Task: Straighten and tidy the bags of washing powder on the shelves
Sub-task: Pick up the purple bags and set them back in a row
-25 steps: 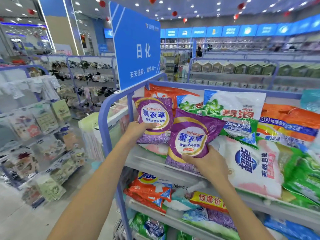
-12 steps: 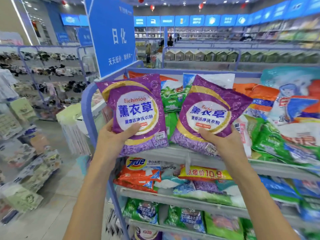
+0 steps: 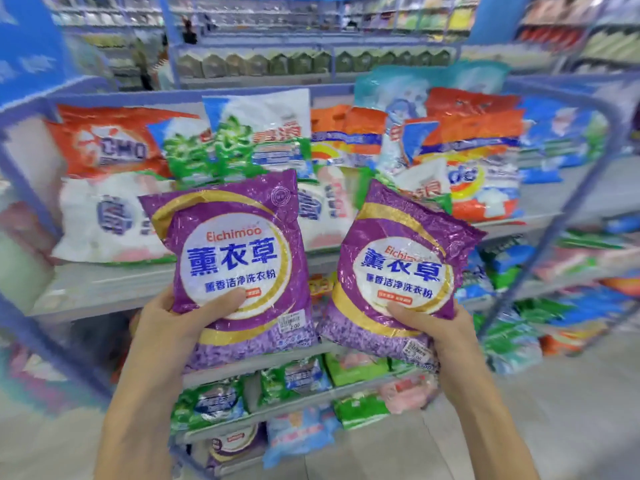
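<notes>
Purple plastic crinkles under both grips. The left hand [image 3: 169,323] is closed on the left purple bag [image 3: 235,258], thumb on its front, low down. The right hand [image 3: 436,327] is closed on the right purple bag [image 3: 398,271] the same way; that bag tilts. Both bags are up in the air, just in front of the shelf [image 3: 104,289]. They look soft, floppy and a bit slippery, so holding the full bottom part seems best. Behind the grips, other bags [image 3: 263,133] lie in a messy pile.
</notes>
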